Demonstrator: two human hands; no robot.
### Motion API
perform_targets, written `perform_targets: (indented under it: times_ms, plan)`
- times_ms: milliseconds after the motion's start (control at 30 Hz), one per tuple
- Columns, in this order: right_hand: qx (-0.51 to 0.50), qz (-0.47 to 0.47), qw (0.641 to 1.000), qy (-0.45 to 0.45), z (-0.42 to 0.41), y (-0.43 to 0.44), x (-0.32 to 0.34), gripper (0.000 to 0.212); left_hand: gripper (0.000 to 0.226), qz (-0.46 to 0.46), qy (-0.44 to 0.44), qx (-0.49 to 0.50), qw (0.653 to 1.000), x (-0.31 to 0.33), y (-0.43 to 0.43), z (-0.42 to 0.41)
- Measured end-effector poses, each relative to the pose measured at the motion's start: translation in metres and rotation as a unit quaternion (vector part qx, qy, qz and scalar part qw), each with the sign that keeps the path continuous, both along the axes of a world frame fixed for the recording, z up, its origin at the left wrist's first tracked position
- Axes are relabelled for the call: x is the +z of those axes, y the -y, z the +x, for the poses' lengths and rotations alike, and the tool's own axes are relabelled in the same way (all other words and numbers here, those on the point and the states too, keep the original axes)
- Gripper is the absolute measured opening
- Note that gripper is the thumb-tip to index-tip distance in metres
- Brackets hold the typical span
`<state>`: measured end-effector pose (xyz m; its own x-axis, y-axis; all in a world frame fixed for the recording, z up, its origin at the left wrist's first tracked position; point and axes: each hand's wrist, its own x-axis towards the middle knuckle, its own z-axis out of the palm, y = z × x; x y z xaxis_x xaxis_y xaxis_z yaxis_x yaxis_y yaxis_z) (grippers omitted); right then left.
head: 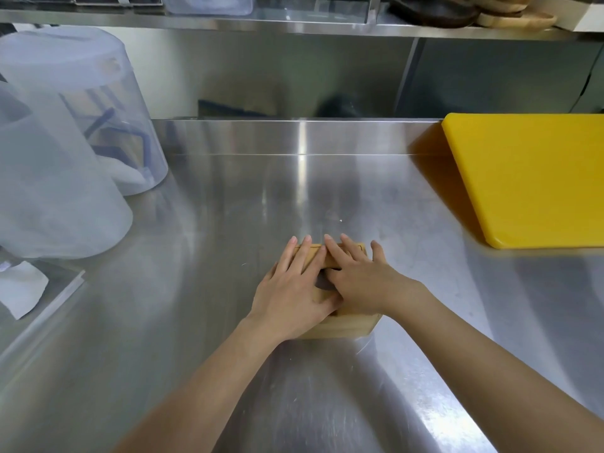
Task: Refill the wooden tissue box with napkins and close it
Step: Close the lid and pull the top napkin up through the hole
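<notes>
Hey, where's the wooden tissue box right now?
In the head view, the wooden tissue box sits low and centre on the steel counter, under the left hand and right hand.

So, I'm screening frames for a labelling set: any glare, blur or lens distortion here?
Head view: a bright glare streak runs down the steel counter; wide-angle bending curves the shelf edge; the plastic containers at left look soft; both hands, left hand and right hand, and the wooden box are fairly sharp.
</notes>
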<state>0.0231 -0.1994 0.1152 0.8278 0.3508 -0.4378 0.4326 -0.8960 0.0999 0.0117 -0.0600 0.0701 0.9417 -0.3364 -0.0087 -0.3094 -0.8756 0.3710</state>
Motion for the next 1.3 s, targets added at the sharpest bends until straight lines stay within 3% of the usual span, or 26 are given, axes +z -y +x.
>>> perform_targets:
  times_ms: [167,567,900,1300]
  plan:
    - [-0.013,-0.024,0.999,-0.016,0.006,-0.009,0.002,0.044,0.082,0.002,-0.013,-0.001,1.0,0.001,0.001,0.001]
    - [-0.018,0.172,0.978,0.115,0.007,0.0,-0.004,0.025,0.082,-0.023,-0.016,-0.001,1.0,0.003,0.001,-0.001]
    - [0.016,0.216,0.964,0.152,0.011,0.011,-0.014,0.013,0.074,-0.024,-0.011,-0.002,1.0,0.002,0.001,-0.001]
    - [0.053,0.286,0.941,0.176,0.004,0.014,-0.009,0.014,0.075,-0.04,-0.033,-0.008,0.999,0.004,-0.001,0.0]
